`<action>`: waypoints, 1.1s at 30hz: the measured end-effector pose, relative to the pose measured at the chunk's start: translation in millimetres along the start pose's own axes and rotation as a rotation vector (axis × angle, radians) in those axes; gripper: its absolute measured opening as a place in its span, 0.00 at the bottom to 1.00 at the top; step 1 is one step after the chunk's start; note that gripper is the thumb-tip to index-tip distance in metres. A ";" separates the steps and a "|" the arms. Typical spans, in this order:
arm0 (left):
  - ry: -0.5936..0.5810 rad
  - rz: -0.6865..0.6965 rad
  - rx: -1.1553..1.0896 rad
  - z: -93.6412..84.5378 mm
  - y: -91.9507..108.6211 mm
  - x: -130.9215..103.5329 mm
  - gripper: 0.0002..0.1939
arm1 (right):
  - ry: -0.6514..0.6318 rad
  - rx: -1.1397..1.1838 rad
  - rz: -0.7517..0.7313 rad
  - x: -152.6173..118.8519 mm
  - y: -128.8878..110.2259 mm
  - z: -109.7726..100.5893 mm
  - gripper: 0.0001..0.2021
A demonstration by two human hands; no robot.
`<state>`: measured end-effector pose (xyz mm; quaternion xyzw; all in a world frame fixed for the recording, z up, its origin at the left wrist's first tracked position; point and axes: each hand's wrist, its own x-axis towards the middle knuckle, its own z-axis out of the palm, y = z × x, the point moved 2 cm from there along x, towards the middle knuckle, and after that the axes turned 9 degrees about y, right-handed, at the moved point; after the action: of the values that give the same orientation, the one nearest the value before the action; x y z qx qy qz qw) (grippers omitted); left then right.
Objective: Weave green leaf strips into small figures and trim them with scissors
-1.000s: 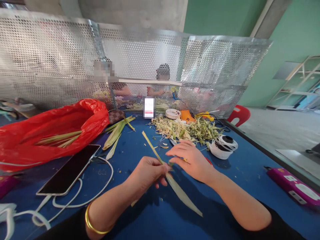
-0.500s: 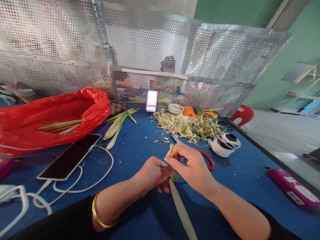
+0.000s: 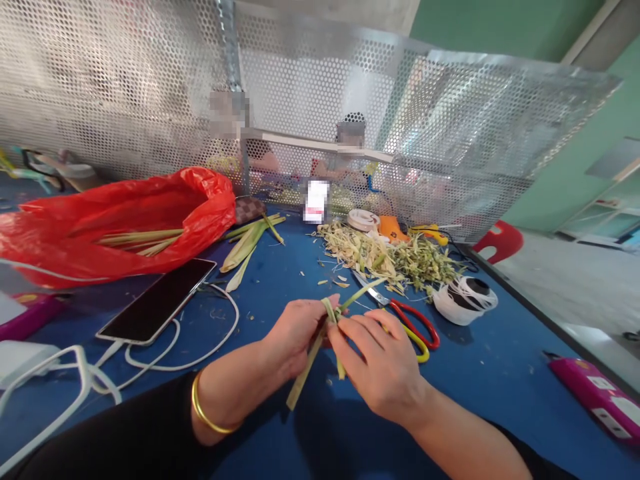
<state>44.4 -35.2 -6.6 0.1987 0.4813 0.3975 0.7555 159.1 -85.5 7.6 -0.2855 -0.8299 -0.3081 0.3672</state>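
Note:
Pale green leaf strips [image 3: 306, 377] are folded over each other between my two hands at the middle of the table. One end hangs down toward me and another sticks out to the upper right. My left hand [image 3: 295, 337] pinches the folded part from the left, its fingers partly hidden. Thumb and fingers of my right hand [image 3: 380, 360] grip the same strips from the right. Just beyond my right hand lie scissors [image 3: 413, 320] with red and yellow handles. Behind them is a heap of cut leaf scraps [image 3: 395, 257].
A spool of white string [image 3: 465, 301] stands at right, near a purple power strip [image 3: 595, 393]. Left are a phone [image 3: 160, 303], white cables, a red plastic bag [image 3: 200, 193] holding leaves, and loose leaves [image 3: 245, 247]. A perforated metal screen [image 3: 300, 80] stands behind.
The long strip that trailed toward me at lower right is no longer there; a strip now hangs to the lower left. My right hand has turned palm-down over the fold. The view has shifted left.

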 end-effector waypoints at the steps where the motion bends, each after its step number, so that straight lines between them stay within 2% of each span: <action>1: 0.002 0.010 -0.009 0.2 1.2 -0.3 0.12 | 0.021 -0.012 0.014 0.2 -0.7 -0.1 0.10; 4: 0.015 0.035 -0.011 -0.1 4.2 -0.4 0.13 | 0.047 -0.017 -0.004 -1.7 -3.5 1.9 0.11; 8: 0.012 0.033 0.007 -2.1 3.9 1.6 0.13 | 0.017 -0.016 -0.032 -7.2 -4.2 7.1 0.12; 13: -0.115 0.145 0.070 -4.5 3.3 4.5 0.05 | 0.001 -0.003 0.043 -7.5 0.7 4.6 0.14; 15: -0.158 0.160 0.084 -4.2 3.9 5.1 0.01 | 0.005 0.004 0.070 -6.2 2.8 2.8 0.14; 16: -0.170 0.156 0.080 -3.7 4.7 5.1 0.03 | 0.010 0.006 0.083 -5.6 3.9 2.3 0.14; 22: -0.033 0.081 0.003 -2.2 14.3 0.8 0.10 | 0.019 0.021 0.189 -5.7 11.5 3.2 0.12; 27: -0.167 0.147 0.092 -1.8 17.7 -1.5 0.03 | -0.019 0.045 0.217 -6.8 11.3 5.2 0.12; 30: -0.154 0.191 0.114 -3.6 16.8 0.2 0.03 | -0.035 0.028 0.214 -5.8 8.5 7.0 0.12; 33: -0.125 0.208 0.146 -4.9 14.7 1.8 0.04 | -0.067 0.040 0.138 -4.5 3.6 10.9 0.12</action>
<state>34.5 -25.2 0.2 0.3264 0.4379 0.4241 0.7223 159.4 -76.3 -0.7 -0.3449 -0.8261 -0.2556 0.3651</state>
